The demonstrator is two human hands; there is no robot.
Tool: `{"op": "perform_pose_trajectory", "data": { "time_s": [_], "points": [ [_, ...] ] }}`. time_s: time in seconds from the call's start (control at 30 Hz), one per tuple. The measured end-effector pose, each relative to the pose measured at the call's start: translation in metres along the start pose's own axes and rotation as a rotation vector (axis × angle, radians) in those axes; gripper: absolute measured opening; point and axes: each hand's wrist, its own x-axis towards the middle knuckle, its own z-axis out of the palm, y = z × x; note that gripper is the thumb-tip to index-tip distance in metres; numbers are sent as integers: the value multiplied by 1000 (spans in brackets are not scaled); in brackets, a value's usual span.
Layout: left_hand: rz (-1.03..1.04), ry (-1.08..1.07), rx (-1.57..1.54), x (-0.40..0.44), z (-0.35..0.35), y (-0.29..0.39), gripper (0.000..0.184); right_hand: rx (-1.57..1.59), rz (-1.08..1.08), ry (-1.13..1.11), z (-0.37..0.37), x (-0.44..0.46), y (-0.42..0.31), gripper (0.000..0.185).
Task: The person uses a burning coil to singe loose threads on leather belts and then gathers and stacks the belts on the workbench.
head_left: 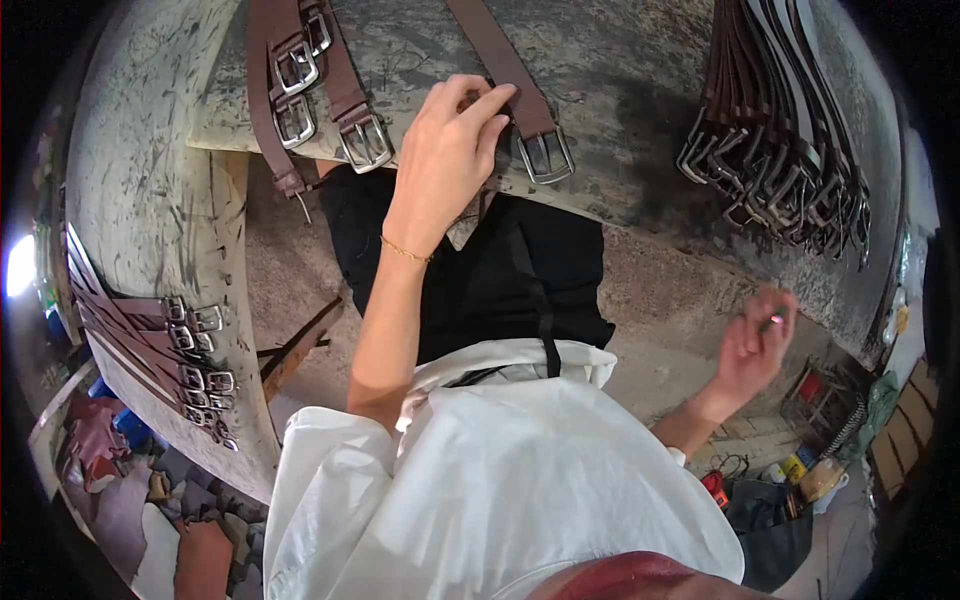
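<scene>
White and loose, my shirt (520, 470) is nearest. Past it is the big worn table (620, 110), and my black pants (480, 290) show at its edge. Low on the left is a heap of scraps (165, 515). A big bunch of belts (760, 120) hangs down on the right side, all its buckles in a clump. Some brown belts (340, 75) lie at the top left, and more brown straps (150, 345) lie at the far left. My left hand (450, 135) has bent fingers with tips on one brown belt (492, 45). I cannot tell if they pinch it. That belt lies on the table, and its silver buckle (546, 158) is at the edge. My right hand (757, 338) is up off the table, low on the right and blurry. Its fingers are curled by a tiny shiny thing (777, 318), but I cannot tell if they hold it. A thin gold chain (405, 252) is on my left wrist.
</scene>
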Motion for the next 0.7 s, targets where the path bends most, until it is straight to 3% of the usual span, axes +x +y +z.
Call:
{"op": "perform_pose_trajectory", "data": {
  "time_s": [0.1,0.3,0.47,0.53,0.7],
  "points": [
    [12,-122,-96,5,4,-6,20,149,146,-139,43,32,37,26],
    [-39,-105,-164,4,-1,-12,23,30,290,-67,90,80,86,19],
    [-142,-92,-49,-3,-5,2,28,-62,325,-29,105,101,109,21],
    [-124,-69,-44,-9,3,0,23,-242,297,80,114,103,119,21],
    [-105,-1,-120,-16,11,5,12,-366,276,75,140,87,141,19]
  ]
}}
